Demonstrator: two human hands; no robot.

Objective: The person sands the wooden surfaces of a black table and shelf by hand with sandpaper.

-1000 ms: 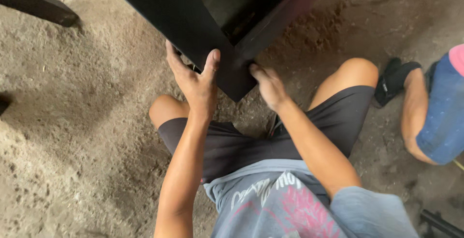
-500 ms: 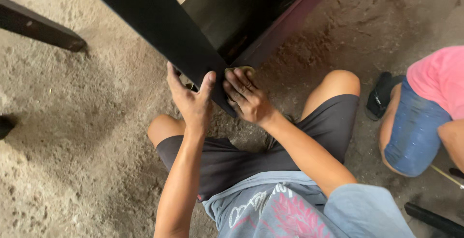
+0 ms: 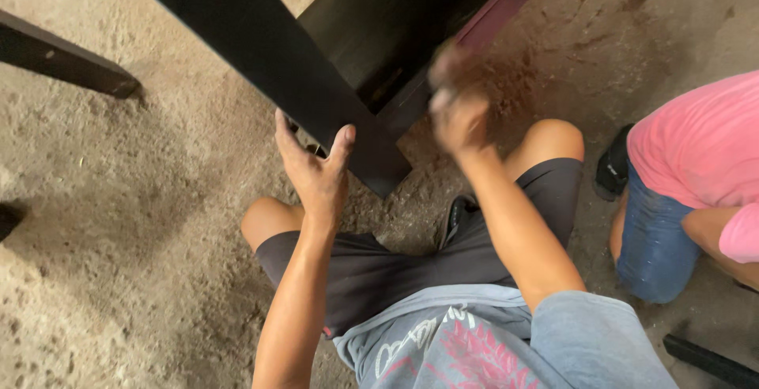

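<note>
Where the dark wooden panel (image 3: pixel 261 57) slants down across the view, its lower end sits just above the seated person's knees, close over the dirt floor (image 3: pixel 118 223). Behind it is a dark boxy frame (image 3: pixel 395 33) with a reddish edge (image 3: pixel 506 1); whether panel and frame are joined cannot be told.

Left hand (image 3: pixel 315 169): fingers spread, thumb and forefinger cupping the panel's near edge from below. A small dark object shows between the fingers, too small to identify. Right hand (image 3: pixel 457 112): raised beside the frame's corner, heavily blurred; cannot tell whether it is spread, pressed together or pinching anything.

Risks, as judged:
- Panel appears steadied by one hand only. If that cupped grip slips, the lower end could drop onto the knees or thigh.
- Left fingers lie along the edge near the corner; a shift of the panel against the frame could pinch them.
- Loose, gritty floor gives poor footing for the panel's end; it could skid sideways.

Another person in a pink top and blue shorts (image 3: pixel 696 168) crouches near on the right, within reach of a toppling piece. A dark bar (image 3: pixel 63 57) lies well apart on the left.
</note>
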